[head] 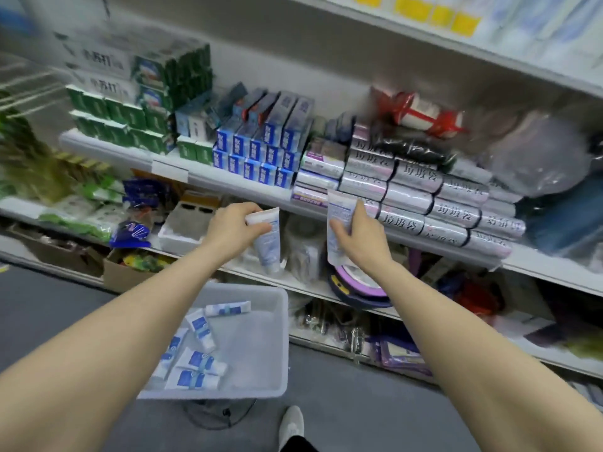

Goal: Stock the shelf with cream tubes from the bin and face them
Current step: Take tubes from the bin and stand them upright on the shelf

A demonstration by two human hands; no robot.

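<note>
My left hand (233, 228) is curled around the flat crimped end of a white cream tube (266, 239), thumb and fingers pinching it so the cap end hangs down in front of the lower shelf. My right hand (360, 238) grips a second tube (339, 223) around its middle, holding it nearly upright with the crimped end up, just in front of the edge of the shelf (228, 181) that carries the blue boxes (261, 151) and the silver rolls (424, 194). The two tubes are apart, neither touching the shelf as far as I can tell; the picture is blurred.

Below my arms the grey bin (270, 363) sits on a round stand, with several more white-and-blue tubes (199, 357) lying loose in its left half, some overlapping. Green boxes (114, 119) are stacked at the far left of the shelf. One shoe (292, 425) shows on the grey floor beneath the bin.
</note>
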